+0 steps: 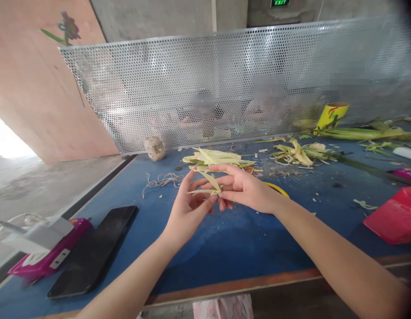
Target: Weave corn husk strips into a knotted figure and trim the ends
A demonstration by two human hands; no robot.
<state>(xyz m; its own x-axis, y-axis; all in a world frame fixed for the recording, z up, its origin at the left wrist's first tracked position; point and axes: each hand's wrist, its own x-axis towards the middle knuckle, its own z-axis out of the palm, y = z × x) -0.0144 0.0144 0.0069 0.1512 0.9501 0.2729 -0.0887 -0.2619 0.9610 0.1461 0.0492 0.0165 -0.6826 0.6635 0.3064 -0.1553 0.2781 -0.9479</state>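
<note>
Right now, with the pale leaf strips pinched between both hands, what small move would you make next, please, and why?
Probably tuck the slanting strip down across the flat ones: the left hand and right hand both pinch the leaf strips above the blue table, and that one end juts up loose.

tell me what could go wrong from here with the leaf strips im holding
1. The thin leaf strips are pinched only at the fingertips of the left hand and right hand above the table; they could slip out or tear.
2. The phone lies near the table's front edge, beside the left forearm; a swing of that arm might push it off.
</note>
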